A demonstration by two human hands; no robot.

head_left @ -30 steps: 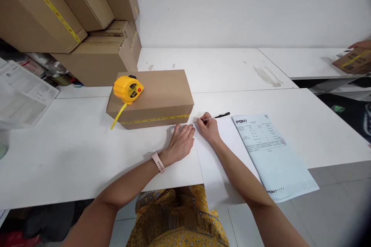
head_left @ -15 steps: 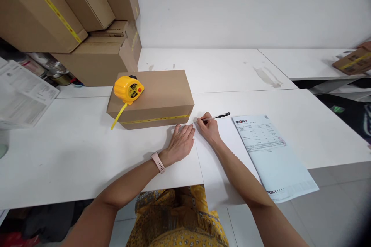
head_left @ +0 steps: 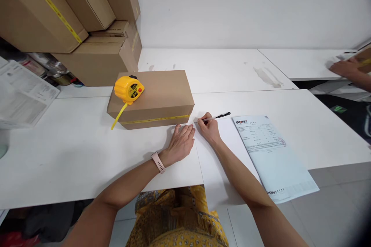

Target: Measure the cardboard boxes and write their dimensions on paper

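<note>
My right hand (head_left: 209, 128) is closed on a pen (head_left: 218, 116) with a black cap, its tip down on a white sheet (head_left: 214, 162) near the sheet's top left corner. My left hand (head_left: 180, 142) lies flat with fingers stretched out on the table beside that sheet, a pink watch on the wrist. Just beyond both hands stands a brown cardboard box (head_left: 156, 96) sealed with yellow tape. On its top left corner rests a yellow tape measure (head_left: 128, 89), its blade hanging over the box's front.
A pale blue printed form (head_left: 272, 154) lies right of the white sheet. Stacked cardboard boxes (head_left: 87, 27) fill the back left. Papers (head_left: 20, 92) lie at the far left. Another person's hand (head_left: 349, 70) works at the far right table.
My hands and the pen have stayed put. At the far right, the other person's hand has come further into view and the small taped box there has moved nearly out of the picture.
</note>
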